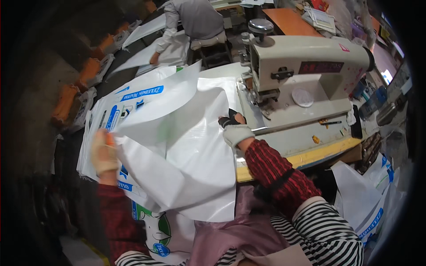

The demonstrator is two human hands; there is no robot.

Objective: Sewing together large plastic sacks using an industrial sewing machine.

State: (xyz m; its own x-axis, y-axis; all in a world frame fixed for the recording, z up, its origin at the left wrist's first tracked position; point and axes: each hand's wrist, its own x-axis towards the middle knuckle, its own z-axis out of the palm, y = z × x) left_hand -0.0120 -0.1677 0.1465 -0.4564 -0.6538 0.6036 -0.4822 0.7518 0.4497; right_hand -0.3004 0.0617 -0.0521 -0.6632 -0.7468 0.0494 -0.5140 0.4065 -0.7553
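Across my lap and the table edge lies a large white woven sack [202, 148], its upper layer bowed up in a loose fold. My left hand [104, 153], in a pale fingerless glove with orange at the thumb, is closed on the sack's left edge; motion blurs its fingers. At the right edge of the sack, beside the sewing machine [301, 66], my right hand [235, 131] has its fingers curled on the material. It wears a white fingerless glove and black finger wraps. Under the left part sits a stack of printed white sacks [100, 117].
A yellow-edged machine table [306, 155] carries a dark pen-like tool [330, 122] and small scraps. More printed sacks [366, 195] hang at the lower right. Another person [195, 20] works with white sheets ahead. Orange bundles [66, 104] line the left.
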